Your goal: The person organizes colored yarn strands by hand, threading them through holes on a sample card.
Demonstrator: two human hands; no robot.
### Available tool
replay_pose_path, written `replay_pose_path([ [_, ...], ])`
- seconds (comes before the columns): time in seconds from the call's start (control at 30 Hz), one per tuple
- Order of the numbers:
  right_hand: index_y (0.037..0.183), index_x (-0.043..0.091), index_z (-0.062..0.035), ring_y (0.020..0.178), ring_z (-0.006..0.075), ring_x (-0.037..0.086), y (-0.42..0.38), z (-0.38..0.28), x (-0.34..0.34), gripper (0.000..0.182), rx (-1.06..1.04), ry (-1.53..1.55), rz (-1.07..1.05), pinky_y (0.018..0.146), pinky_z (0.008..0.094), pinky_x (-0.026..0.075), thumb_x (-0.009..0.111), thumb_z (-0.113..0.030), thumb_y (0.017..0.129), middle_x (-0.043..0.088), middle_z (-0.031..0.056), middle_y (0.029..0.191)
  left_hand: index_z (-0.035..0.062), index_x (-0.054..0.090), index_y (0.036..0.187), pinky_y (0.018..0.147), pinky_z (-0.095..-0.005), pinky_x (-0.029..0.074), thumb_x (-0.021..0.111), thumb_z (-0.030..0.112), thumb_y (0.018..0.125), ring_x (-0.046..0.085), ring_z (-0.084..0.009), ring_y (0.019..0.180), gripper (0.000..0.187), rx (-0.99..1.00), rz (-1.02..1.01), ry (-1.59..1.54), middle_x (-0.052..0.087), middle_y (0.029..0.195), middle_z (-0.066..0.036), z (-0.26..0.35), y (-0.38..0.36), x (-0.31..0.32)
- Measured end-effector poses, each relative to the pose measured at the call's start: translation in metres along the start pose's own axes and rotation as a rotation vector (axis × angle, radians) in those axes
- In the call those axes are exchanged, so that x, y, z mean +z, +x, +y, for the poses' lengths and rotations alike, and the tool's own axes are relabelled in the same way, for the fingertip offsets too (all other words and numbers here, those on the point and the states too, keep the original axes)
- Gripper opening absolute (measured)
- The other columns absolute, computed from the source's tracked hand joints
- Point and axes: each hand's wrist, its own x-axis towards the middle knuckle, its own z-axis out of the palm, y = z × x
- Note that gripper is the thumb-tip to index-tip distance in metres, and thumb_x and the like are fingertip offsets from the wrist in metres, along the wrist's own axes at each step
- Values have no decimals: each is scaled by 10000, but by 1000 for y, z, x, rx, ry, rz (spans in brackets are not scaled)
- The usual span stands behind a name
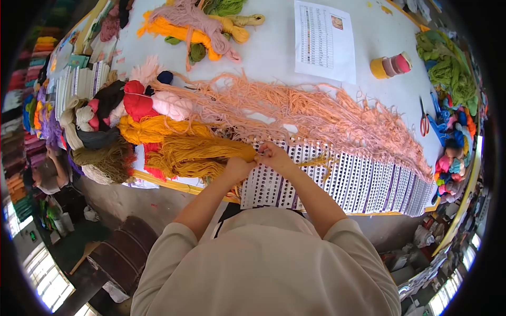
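Note:
A thick skein of mustard yarn (195, 152) lies across the table's near edge, its gathered end between my hands. My left hand (241, 168) is closed on that end. Close beside it, my right hand (275, 159) has its fingers pinched at the tip of the yarn; the exact strand is too small to make out. Loose mustard strands (316, 162) trail out to the right of my right hand. Under both hands are white cards with rows of dark holes (271, 184).
A long heap of peach and pink yarn (316, 113) stretches behind the cards. Coloured skeins (139, 100) pile up at left. Farther back are a printed sheet (324, 42), thread spools (390, 66), scissors (424, 118) and mixed skeins (197, 26). Another person (50, 171) is at far left.

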Motion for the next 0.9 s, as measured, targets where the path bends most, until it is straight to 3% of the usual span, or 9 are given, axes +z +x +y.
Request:
replay_pose_path([
  [0.03, 947, 549, -60, 637, 175, 616, -1, -2, 0, 291, 0, -2, 0, 602, 298, 480, 720, -244, 801, 635, 64, 722, 27, 661, 1027, 580, -276, 500, 611, 239, 852, 609, -97, 642, 280, 285, 199, 338, 702, 914, -98, -7, -1, -5],
  [0.1, 991, 533, -56, 630, 173, 569, -4, -6, 5, 302, -74, -382, 89, 608, 316, 463, 725, -197, 805, 617, 54, 738, 53, 673, 908, 471, -246, 434, 615, 311, 865, 570, -99, 532, 267, -48, 196, 122, 692, 792, -51, -13, -9, -40],
  [0.17, 984, 535, -59, 651, 197, 588, 0, 2, 8, 307, -95, -418, 128, 616, 336, 467, 728, -211, 798, 620, 59, 739, 87, 649, 803, 446, -233, 387, 632, 299, 857, 539, -97, 517, 219, -462, 119, -758, 650, 728, -27, -9, -28, -98],
  [0.4, 951, 546, -69, 715, 220, 637, 1, -3, 16, 302, -12, -504, 200, 642, 346, 487, 734, -236, 783, 640, 65, 758, 91, 651, 909, 443, -213, 282, 553, 259, 942, 356, -47, 486, 197, 132, 765, -1209, 597, 714, 17, -9, -98, -253],
  [0.43, 939, 552, -72, 712, 221, 638, -1, -4, 18, 294, -23, -490, 225, 646, 345, 489, 738, -231, 778, 642, 67, 761, 62, 653, 999, 474, -185, 292, 535, 278, 966, 355, -47, 498, 248, -37, 1007, -975, 659, 824, -1, 4, -100, -245],
  [0.5, 933, 553, -72, 721, 219, 634, -5, -9, 22, 301, 2, -456, 243, 661, 340, 492, 748, -232, 769, 633, 69, 770, 23, 617, 1108, 515, -192, 342, 541, 268, 966, 425, -42, 566, 293, -183, 768, -751, 686, 996, -60, 30, -113, -222],
  [0.63, 970, 590, -41, 826, 128, 579, -25, -49, 52, 234, -214, -107, 286, 739, 270, 483, 729, -133, 807, 608, 34, 907, -31, 540, 1251, 835, -289, 502, 580, 267, 944, 603, -156, 1016, 430, 123, 222, -991, 579, 1253, -138, 61, -118, -135],
  [0.77, 938, 632, -31, 820, 99, 588, -87, -136, 90, 93, -387, 292, 163, 746, 245, 484, 668, -67, 860, 616, 16, 923, -40, 445, 1345, 1059, -374, 370, 507, 305, 972, 490, -226, 1233, 511, 300, -166, -1241, 526, 1323, -148, 88, -132, -95],
  [0.9, 914, 635, -35, 787, 93, 584, -112, -157, 103, 58, -426, 278, 172, 681, 237, 488, 654, -75, 876, 609, 11, 898, -40, 523, 1278, 1054, -366, 376, 508, 309, 974, 500, -219, 1218, 463, 363, -132, -1234, 543, 1299, -134, 98, -155, -95],
])
